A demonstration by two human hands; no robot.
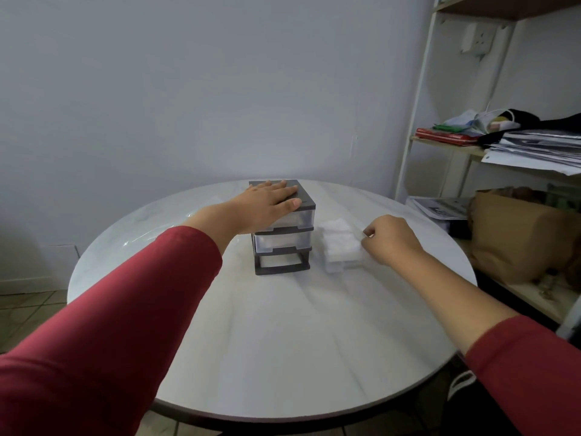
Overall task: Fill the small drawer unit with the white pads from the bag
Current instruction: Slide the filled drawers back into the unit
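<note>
- Head view: I am reaching both arms out over a round white table (283, 341) that is filling the middle and lower part of the frame.
- I am laying my left hand (270, 198) flat on the dark grey lid of the small drawer unit (283, 251), just left of frame centre. The fingers are lying straight and spread and the thumb is resting at the lid's front edge.
- The unit is standing upright on the table. Its top clear drawer (292, 217) and middle clear drawer (283, 240) are sitting pushed in. The lowest level (281, 262) is showing only as a dark frame with table surface visible through it.
- The bag of white pads (341, 243) is lying on the table just to the right of the unit. It is clear plastic, with the pads stacked inside.
- I am holding my right hand (390, 239) at the bag's right side. Its fingers are curling in, and thumb and forefinger are pinching the plastic at the bag's upper right edge.
- My two hands are staying well apart, with the unit and the bag between them.
- Red sleeves (125, 309) are covering both my forearms.
- A white shelf rack (418, 121) is standing along the right edge of the frame, carrying a pile of papers (540, 147) in the upper right and a brown paper bag (515, 240) lower down.
</note>
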